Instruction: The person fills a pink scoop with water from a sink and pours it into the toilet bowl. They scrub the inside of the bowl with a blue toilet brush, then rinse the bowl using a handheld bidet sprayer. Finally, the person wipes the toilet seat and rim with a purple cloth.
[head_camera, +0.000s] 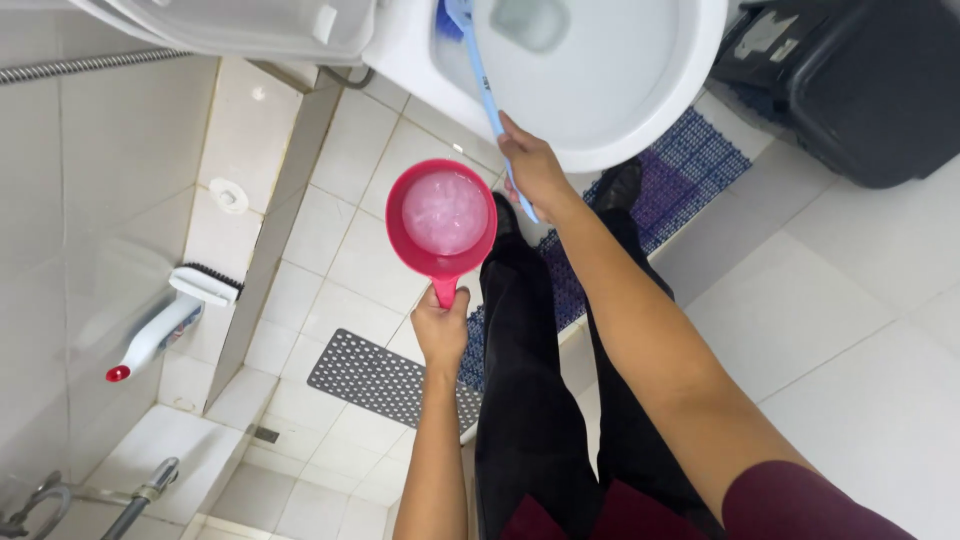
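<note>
My left hand (440, 328) grips the handle of a red plastic dipper (441, 218), held level above the tiled floor and filled with foamy pinkish water. My right hand (533, 168) is closed around the light blue handle of a toilet brush (478, 70). Its blue bristle head reaches into the white toilet bowl (640, 120) near the back rim. The toilet seat and lid are raised at the top left. My legs in black trousers stand just in front of the bowl.
A white scrub brush with a red-tipped handle (165, 325) leans on the tiled ledge at left. A grey perforated mat (375, 378) lies on the floor, a blue-purple mat (680, 170) under the toilet. A black bin (850, 80) stands at the top right. Metal pipes (140, 495) run along the lower left.
</note>
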